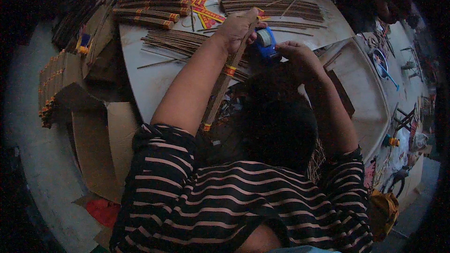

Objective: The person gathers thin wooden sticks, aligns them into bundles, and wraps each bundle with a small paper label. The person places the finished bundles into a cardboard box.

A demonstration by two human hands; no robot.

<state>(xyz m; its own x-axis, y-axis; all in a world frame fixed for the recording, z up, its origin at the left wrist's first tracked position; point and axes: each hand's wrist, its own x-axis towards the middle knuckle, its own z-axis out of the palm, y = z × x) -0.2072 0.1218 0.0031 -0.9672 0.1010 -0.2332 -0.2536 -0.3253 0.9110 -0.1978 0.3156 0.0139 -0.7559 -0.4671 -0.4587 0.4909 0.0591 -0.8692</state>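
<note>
My left hand [238, 32] is closed around the upper end of a bundle of thin brown incense sticks [218, 94]. The bundle slants down toward my lap, with red and yellow paper bands around its middle and lower end. Just right of that grip is a blue tape dispenser [268, 52] with a pale roll in it. My right hand [296, 52] has its fingertips closed on the dispenser's right edge. Whether tape runs from the roll to the bundle, I cannot tell. Loose sticks [180, 42] lie on the white table [136, 77] beyond my left forearm.
Banded bundles [147, 17] are piled at the table's far left, beside red and yellow labels [206, 18]. More loose sticks [276, 8] lie at the back. An open cardboard box [96, 147] and upright bundles [51, 82] stand left. On the right is a pale tray [368, 98].
</note>
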